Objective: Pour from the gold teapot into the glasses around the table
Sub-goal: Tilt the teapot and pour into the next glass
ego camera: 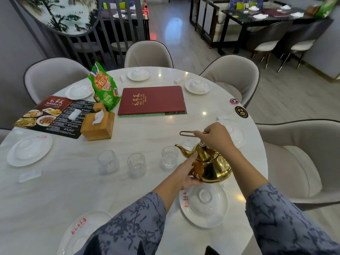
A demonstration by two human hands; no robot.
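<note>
The gold teapot (209,162) sits at the near right of the round worktop (128,190), its spout pointing left toward the nearest of three glasses (169,156), which stands just beside the spout tip. The right hand (215,138) is closed around the thin wire handle (185,133) above the lid, while the left hand (185,172) is pressed open against the pot's belly, fingers spread on the metal.

The main risk is heat: if the pot is hot, the palm on bare metal may flinch and jerk the pour. The lid knob (202,144) is not held down, so a steep tilt could let the lid slip and liquid gush over the spout. The glass is small and already seems partly filled; overshooting would flood the marble. The white covered bowl (204,201) just beneath the pot could be knocked when the pot swings.
</note>
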